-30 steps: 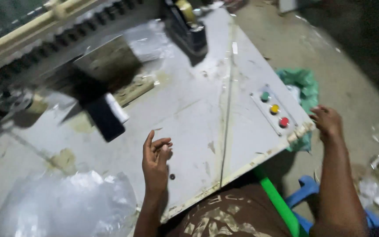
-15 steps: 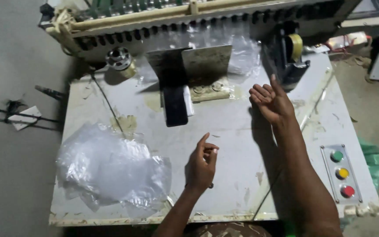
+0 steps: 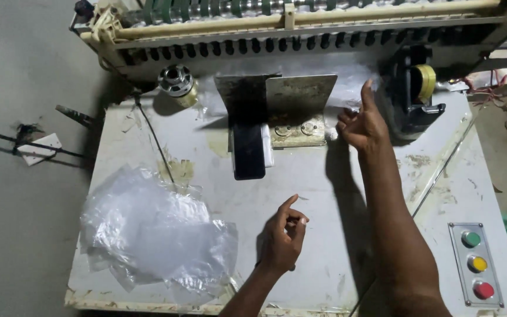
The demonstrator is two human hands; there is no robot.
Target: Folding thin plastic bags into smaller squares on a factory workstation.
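Observation:
My left hand (image 3: 283,235) hovers over the front middle of the white worktable (image 3: 206,158), index finger out, the other fingers curled, holding nothing I can see. My right hand (image 3: 362,123) reaches to the back, index finger pointing up, next to the metal angle plate (image 3: 297,100) and touching clear plastic film (image 3: 341,79) that comes from the machine. A black phone (image 3: 249,149) leans against the plate. A pile of clear plastic bags (image 3: 154,232) lies on the front left of the table.
A roller machine (image 3: 300,23) spans the back edge. A tape dispenser (image 3: 415,94) stands right of my right hand. A metal spool (image 3: 176,82) sits back left. A panel with green, yellow and red buttons (image 3: 476,264) is front right.
My right hand moved from the table's right edge across to the back near the angle plate. The view swung left and up. My left hand stayed curled over the table front.

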